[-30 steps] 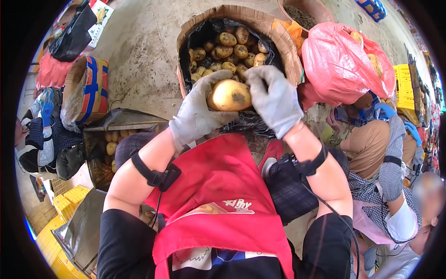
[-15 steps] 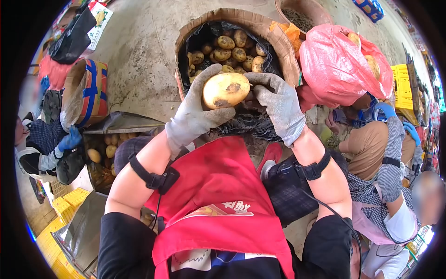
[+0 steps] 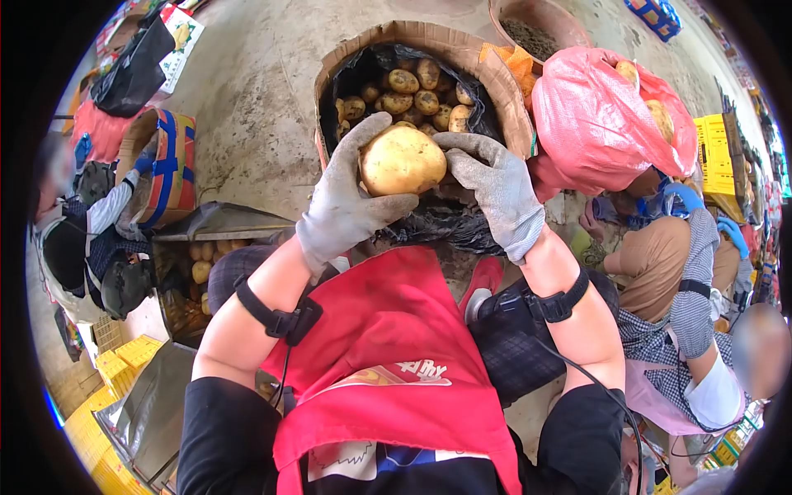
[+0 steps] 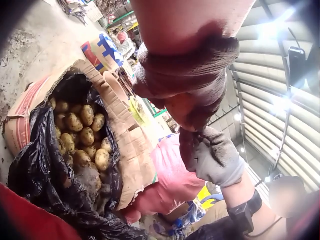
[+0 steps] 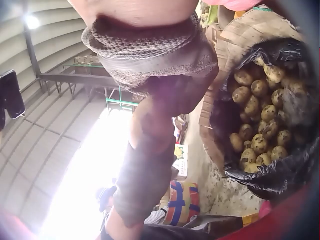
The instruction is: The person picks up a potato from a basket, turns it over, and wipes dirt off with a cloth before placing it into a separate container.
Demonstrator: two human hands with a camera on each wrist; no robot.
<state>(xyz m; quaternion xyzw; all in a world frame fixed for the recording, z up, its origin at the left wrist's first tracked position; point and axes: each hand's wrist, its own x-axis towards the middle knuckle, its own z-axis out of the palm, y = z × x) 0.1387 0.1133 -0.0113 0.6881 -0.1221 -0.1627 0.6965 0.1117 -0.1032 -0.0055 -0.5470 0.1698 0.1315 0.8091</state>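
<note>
Grey-gloved left hand (image 3: 346,194) cups the held potato (image 3: 403,162) from the left; right hand (image 3: 499,194) has curled fingers at its right side. Both grips narrow, holding the same potato, which is up by the near side of the cardboard box (image 3: 516,111). Step looks like turning and checking it; next move calls for a steady left hold so the right can shift or rub.

Counts: 1 potato in hand, 1 box with 1 black liner (image 3: 351,76), well over ten potatoes inside (partly hidden, exact count unclear). Right of box: 1 pink bag (image 3: 590,120), 2 potatoes showing. Far right: 1 basin (image 3: 571,26).
</note>
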